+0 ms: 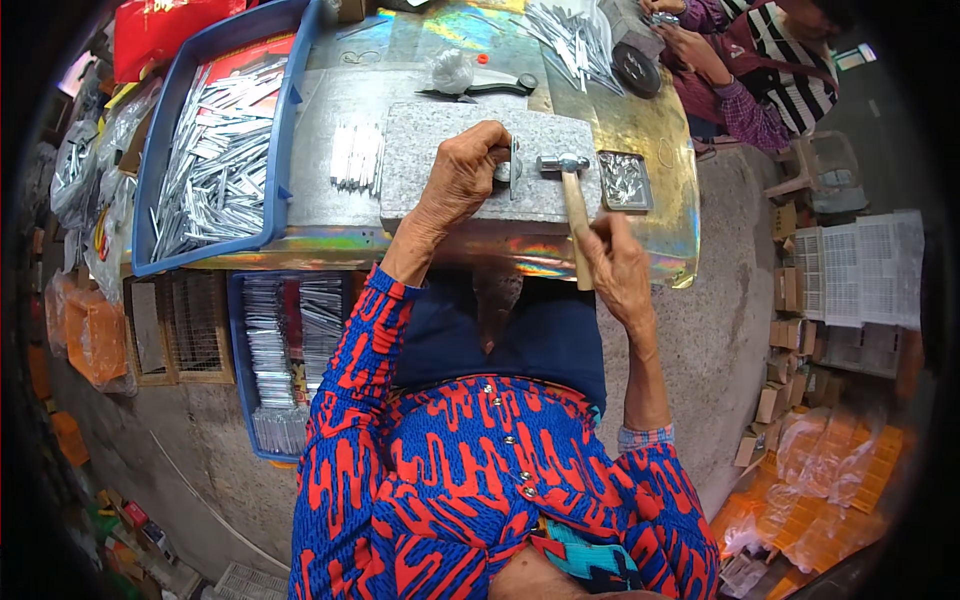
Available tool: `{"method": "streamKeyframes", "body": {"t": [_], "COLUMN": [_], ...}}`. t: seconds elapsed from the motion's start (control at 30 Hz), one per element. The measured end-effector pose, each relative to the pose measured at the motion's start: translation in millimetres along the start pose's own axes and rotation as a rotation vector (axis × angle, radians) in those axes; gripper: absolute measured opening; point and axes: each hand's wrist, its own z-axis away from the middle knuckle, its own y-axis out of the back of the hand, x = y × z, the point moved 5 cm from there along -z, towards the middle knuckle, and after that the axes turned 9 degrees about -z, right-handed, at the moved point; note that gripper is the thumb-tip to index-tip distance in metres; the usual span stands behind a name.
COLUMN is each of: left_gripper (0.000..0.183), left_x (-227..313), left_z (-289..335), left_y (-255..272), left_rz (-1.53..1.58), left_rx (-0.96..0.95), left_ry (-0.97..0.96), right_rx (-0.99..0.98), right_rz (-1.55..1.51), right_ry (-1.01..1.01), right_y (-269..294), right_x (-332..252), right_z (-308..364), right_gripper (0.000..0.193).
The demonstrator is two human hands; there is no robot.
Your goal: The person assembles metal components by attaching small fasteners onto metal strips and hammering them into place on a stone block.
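Note:
My left hand (467,168) is closed, its fingers pinching a narrow metal piece (515,168) over a speckled grey stone block (425,130). A hammer (572,195) lies with its steel head on the block, its wooden handle reaching past the front edge. My right hand (620,270) is beside that handle, fingers bent and blurred; whether they grip it or hold something small is unclear. Right of the block sits a small square tray (647,185) of little metal parts. To the block's left lies a row of silver strips (356,158).
A blue tray (277,150) heaped with metal strips is at the left. Dark-handled pliers (500,88) and a plastic bag (450,70) lie behind the block. More strips (572,45) are piled far right, near another person (770,70). A blue crate (240,350) stands below the table.

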Motion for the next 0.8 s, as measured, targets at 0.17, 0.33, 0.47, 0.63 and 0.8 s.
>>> {"method": "streamKeyframes", "body": {"t": [0.17, 0.33, 0.47, 0.63, 0.8], "left_gripper": [0.004, 0.004, 0.004, 0.004, 0.004], "left_x": [0.3, 1.5, 1.8, -2.3, -0.4], "left_z": [-0.8, -0.7, 0.8, 1.5, 3.1], "left_y": [0.3, 0.4, 4.2, 3.5, 2.2], "left_rz": [-0.010, 0.011, -0.004, 0.025, -0.055], "left_rx": [-0.031, -0.027, -0.016, -0.014, -0.056], "left_ry": [0.024, 0.024, 0.037, 0.044, 0.060], "right_rx": [-0.231, -0.071, 0.198, 0.447, 0.150], "right_rz": [-0.843, -0.877, -0.398, -0.334, 0.021], "right_ry": [-0.253, -0.244, 0.317, 0.544, 0.419], "right_y": [-23.0, -8.6, 38.1, 46.4, 21.8], "right_x": [20.3, -1.5, -81.3, -94.4, -64.8], "right_z": [7.6, 1.0, -0.8, 11.3, -6.3], "right_gripper": [0.025, 0.023, 0.020, 0.013, 0.014]}}
